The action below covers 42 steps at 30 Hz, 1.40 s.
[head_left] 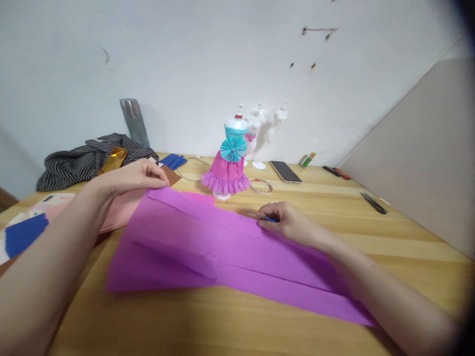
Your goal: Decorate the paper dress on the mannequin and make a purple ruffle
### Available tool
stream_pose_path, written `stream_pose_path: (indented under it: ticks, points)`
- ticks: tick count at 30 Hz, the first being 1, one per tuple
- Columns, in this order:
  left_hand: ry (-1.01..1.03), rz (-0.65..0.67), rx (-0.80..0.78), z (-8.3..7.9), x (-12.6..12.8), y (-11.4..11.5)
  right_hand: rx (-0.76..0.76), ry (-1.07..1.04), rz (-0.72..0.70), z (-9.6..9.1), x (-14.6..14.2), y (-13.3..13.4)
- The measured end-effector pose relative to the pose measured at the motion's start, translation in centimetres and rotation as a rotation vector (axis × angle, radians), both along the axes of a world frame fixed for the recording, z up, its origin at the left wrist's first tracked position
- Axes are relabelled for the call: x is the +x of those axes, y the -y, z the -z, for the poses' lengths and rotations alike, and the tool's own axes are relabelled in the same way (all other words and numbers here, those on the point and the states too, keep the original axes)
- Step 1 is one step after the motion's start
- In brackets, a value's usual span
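Note:
A long sheet of purple crepe-like paper [174,227] stretches across the table in front of me, creased, its left part lifted off the wood. My left hand [143,173] pinches its upper left corner between thumb and fingers. Over the sheet's far edge, my right hand [284,220] is closed on a slim blue tool with a thin metal tip [267,218]; the tip points left, and most of the tool is hidden by the fingers. My right forearm passes over the sheet's right end. Beyond the paper stands a small dress form [230,168] in a pink skirt with purple ruffle and turquoise fan bow.
Behind the dress form are more white mannequins [256,123]. To the right lie a phone [285,171], a bracelet-like ring [261,186] and a dark-handled cutting tool [373,202]. At left are a striped cloth [74,160], a grey bottle [134,121] and blue paper [25,235].

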<state>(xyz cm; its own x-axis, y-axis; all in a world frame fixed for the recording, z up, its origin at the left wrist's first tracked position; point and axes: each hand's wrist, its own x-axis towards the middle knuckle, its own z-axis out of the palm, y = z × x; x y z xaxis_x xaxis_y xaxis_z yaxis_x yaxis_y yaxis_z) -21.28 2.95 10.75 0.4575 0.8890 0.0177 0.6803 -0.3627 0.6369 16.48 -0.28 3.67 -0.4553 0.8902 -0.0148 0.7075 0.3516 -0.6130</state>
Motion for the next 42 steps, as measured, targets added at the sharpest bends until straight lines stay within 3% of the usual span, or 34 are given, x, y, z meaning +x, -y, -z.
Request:
stream_pose_path:
  ticks: [5, 13, 19, 24, 34, 42]
  points:
    - [-0.074, -0.037, 0.000, -0.2, 0.3, -0.1, -0.002, 0.001, -0.005, -0.2, -0.1, 0.2]
    - [-0.109, 0.007, -0.016, 0.0, 0.4, -0.2, 0.018, 0.019, -0.013, 0.1, 0.1, -0.1]
    - [-0.203, 0.006, -0.130, 0.8, 1.0, 0.0, 0.014, 0.042, -0.013, 0.0, 0.0, -0.1]
    - [-0.300, 0.060, -0.121, 1.3, 0.8, -0.2, 0.009, 0.038, -0.016, -0.1, -0.1, 0.0]
    - [-0.302, 0.175, -0.226, 2.3, 1.7, -0.8, 0.006, 0.015, -0.039, 0.0, -0.1, -0.1]
    - [-0.258, 0.144, -0.195, 2.4, 0.3, -1.2, 0.001, 0.027, -0.048, 0.3, -0.1, -0.2]
